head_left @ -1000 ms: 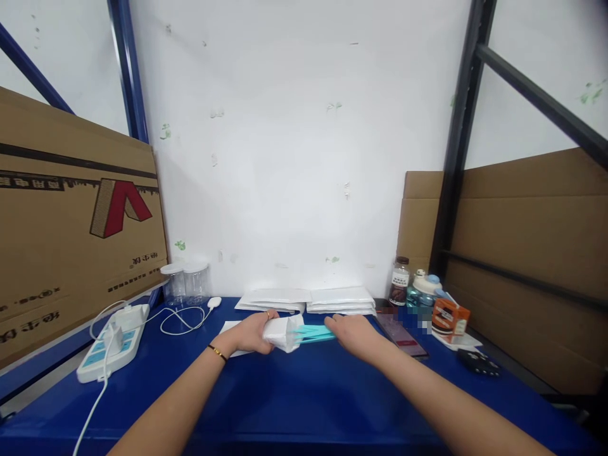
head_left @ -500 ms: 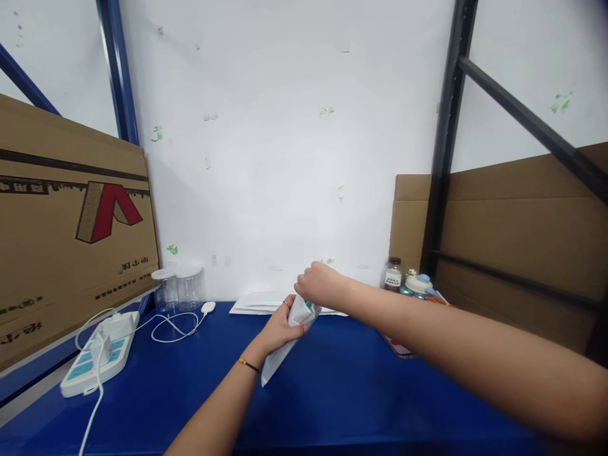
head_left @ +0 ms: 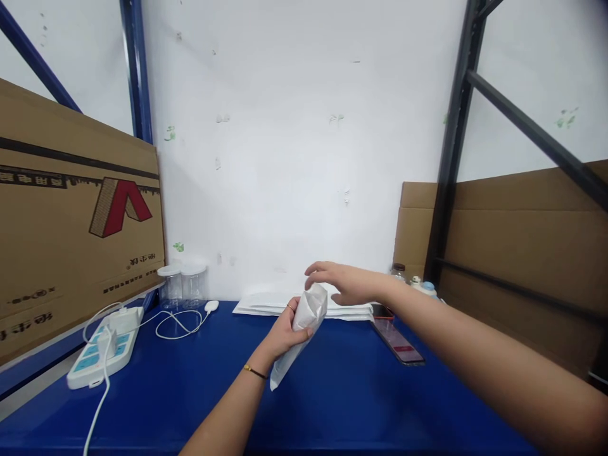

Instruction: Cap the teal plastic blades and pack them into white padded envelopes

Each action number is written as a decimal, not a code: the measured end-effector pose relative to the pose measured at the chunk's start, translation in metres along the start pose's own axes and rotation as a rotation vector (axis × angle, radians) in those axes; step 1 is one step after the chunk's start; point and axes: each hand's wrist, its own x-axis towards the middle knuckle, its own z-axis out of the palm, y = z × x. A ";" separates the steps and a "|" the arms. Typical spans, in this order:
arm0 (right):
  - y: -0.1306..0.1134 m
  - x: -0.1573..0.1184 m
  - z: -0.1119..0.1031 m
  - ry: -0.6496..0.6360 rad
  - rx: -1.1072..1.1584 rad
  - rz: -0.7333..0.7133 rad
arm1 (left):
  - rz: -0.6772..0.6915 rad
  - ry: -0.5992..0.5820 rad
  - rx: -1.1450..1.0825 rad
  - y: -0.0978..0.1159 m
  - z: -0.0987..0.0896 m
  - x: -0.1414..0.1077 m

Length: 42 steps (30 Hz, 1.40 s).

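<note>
My left hand [head_left: 286,330] is wrapped round a white pouch [head_left: 303,335], which is tilted above the blue table [head_left: 342,392] with its upper end open. Just above and to the right of that opening is my right hand [head_left: 349,283], its fingers apart and nothing between them. What lies inside the pouch cannot be seen. Behind both hands, a stack of flat white bags [head_left: 256,304] rests along the wall.
Left: a power strip [head_left: 107,348] with white cables, two clear jars [head_left: 194,285] and a large cardboard box [head_left: 76,221]. Right: a phone [head_left: 398,342], bottles [head_left: 427,288], cardboard and a black rack post [head_left: 446,190].
My right hand has opened and moved slightly right, off the pouch's upper end. The green bit at the opening no longer shows. The view has shifted, and the phone is now in plain sight.
</note>
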 end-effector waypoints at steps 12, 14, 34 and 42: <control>0.011 -0.018 0.050 0.227 0.564 0.158 | -0.054 0.267 0.110 0.017 0.013 -0.028; 0.006 -0.014 0.059 0.436 0.405 0.166 | -0.068 0.375 0.148 0.012 0.014 -0.031; 0.157 -0.023 0.115 0.871 0.741 1.005 | -0.179 0.832 0.228 -0.030 -0.032 -0.060; 0.203 -0.047 0.196 0.496 0.470 1.359 | -0.224 0.719 0.215 -0.032 -0.024 -0.061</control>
